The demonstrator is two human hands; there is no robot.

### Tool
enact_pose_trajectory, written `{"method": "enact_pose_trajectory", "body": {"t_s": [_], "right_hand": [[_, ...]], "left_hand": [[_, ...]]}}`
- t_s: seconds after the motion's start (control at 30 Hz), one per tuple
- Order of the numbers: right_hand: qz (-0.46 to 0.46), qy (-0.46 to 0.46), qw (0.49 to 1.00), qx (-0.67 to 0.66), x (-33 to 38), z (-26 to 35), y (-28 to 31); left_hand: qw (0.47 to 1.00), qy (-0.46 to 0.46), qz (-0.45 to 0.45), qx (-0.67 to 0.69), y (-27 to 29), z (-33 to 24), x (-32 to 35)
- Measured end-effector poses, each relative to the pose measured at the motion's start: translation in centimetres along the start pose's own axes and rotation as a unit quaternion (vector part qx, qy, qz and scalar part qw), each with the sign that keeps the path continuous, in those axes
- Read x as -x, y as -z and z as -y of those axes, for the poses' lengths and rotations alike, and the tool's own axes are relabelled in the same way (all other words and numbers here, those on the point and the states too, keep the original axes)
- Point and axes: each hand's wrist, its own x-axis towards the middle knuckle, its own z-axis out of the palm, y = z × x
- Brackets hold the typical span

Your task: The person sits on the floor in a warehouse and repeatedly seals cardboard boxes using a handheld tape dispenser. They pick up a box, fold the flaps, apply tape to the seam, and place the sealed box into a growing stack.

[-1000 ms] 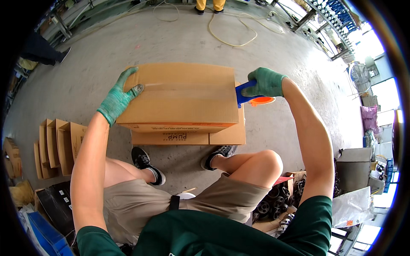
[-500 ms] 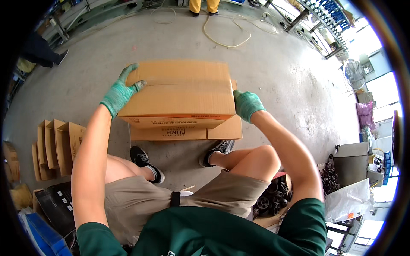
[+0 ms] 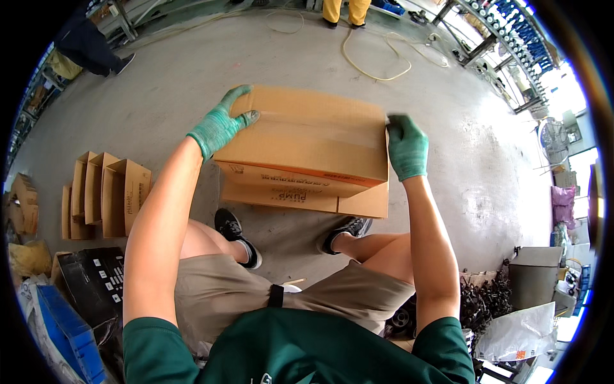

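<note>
A closed brown cardboard box point(image 3: 307, 131) with an orange stripe along its near side sits over a second cardboard box point(image 3: 278, 196), both in front of my feet. My left hand point(image 3: 220, 131), in a green glove, grips the upper box at its far left corner, fingers and thumb spread over the edge. My right hand point(image 3: 408, 148), gloved the same, is beside the box's right end. Its fingers are curled in, with the fingertips blurred. Whatever they hold, if anything, cannot be made out.
Several opened cardboard cartons point(image 3: 109, 195) stand in a row at left. A blue crate point(image 3: 70, 342) and a black box point(image 3: 93, 281) lie near my left side. Dark metal parts point(image 3: 483, 297) are heaped at right. A hose point(image 3: 377, 77) curls on the far floor, near a person's yellow trousers point(image 3: 345, 9).
My right hand has come up and away from behind the box's right end, its fingers curling. My left hand keeps its corner. The whole view has shifted, moving the boxes rightward.
</note>
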Motion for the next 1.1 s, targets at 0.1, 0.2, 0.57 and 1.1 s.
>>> {"method": "enact_pose_trajectory", "body": {"t_s": [0.1,0.2,0.57,1.1], "right_hand": [[0.111,0.165,0.980,-0.015,0.0,8.3,-1.6],[0.280,0.275,0.910,0.131,2.6,13.9,-5.6],[0.207,-0.176,0.958,-0.096,5.6,2.4,1.9],[0.159,0.002,0.914,-0.373,5.4,4.6,-0.5]], "left_hand": [[0.999,-0.027,0.026,0.036,0.1,-0.3,-0.1],[0.998,-0.037,0.033,0.040,0.3,0.5,-0.5],[0.994,0.092,-0.015,0.053,-1.3,3.8,-2.1],[0.923,0.079,0.060,0.373,12.8,1.0,11.0]]}}
